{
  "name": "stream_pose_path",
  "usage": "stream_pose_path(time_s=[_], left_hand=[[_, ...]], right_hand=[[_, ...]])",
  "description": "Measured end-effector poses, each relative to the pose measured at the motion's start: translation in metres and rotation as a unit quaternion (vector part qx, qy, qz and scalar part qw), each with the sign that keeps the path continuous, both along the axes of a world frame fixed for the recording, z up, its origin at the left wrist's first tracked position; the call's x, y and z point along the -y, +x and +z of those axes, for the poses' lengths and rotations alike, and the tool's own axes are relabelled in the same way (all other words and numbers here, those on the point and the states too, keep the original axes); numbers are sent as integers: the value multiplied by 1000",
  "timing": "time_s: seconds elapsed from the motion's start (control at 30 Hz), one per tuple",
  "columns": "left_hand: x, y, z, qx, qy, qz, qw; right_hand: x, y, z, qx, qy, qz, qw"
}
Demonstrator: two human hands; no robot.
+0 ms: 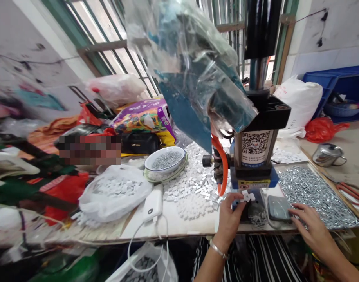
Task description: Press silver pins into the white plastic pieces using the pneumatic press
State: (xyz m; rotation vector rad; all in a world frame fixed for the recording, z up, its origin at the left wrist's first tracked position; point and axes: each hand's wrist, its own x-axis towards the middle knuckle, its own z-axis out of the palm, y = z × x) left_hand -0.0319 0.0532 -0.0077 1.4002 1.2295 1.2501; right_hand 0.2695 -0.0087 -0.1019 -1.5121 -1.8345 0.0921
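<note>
Low in front of the pneumatic press (254, 149), my left hand (230, 215) pinches a small white plastic part (247, 196) between thumb and fingers. Right of it, below the press head, lies a little heap of metal pins (258, 217). My right hand (310, 223) has its fingers spread, with the fingertips at the right edge of a grey rectangular box or device (279, 209). It seems to hold nothing. A wide layer of loose metal pins (314, 196) lies just beyond the right hand. Many white plastic pieces (193, 176) are spread left of the press.
An enamel bowl of metal pins (165, 159) stands behind a white power bank (153, 203) with a cable. A plastic bag of white pieces (116, 192) lies at left. At right are a steel mug (329, 154) and red-handled scissors (352, 192). Plastic-wrapped machine parts (193, 78) hang above.
</note>
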Motion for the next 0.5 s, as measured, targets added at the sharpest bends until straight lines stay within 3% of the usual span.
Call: stream_pose_path(time_s=[0.17, 0.4, 0.5], left_hand=[[16, 0, 1, 41, -92, -80, 992], [1, 13, -5, 74, -62, 16, 995], [-9, 16, -5, 26, -27, 40, 998]], right_hand=[[-7, 18, -6, -1, 11, -40, 999], [-27, 36, -16, 31, 22, -80, 996], [-31, 38, -21, 54, 28, -87, 994]])
